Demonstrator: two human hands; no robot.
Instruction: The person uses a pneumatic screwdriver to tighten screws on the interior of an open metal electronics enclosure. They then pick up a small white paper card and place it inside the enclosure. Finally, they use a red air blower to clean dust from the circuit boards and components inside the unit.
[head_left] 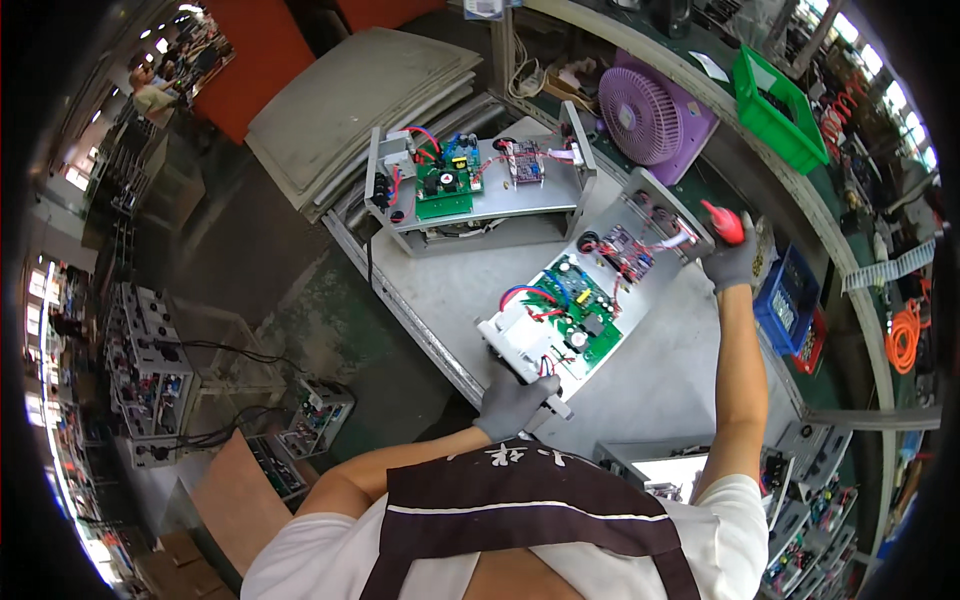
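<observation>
A metal chassis with a green circuit board and a smaller purple board lies slantwise on the bench before me. Coloured wires run between its parts. My left hand, in a grey glove, is closed on the chassis's near end panel, its fingers partly hidden. Beyond the far end panel, my gloved right hand grips a red squeeze bottle with a pointed tip facing up and left. A similar chassis sits farther back with its own boards.
A purple fan stands at the back. Blue and green bins are on the right. Stacked grey sheets lie at the far left. More chassis units are at the near right, and an orange coiled hose hangs right.
</observation>
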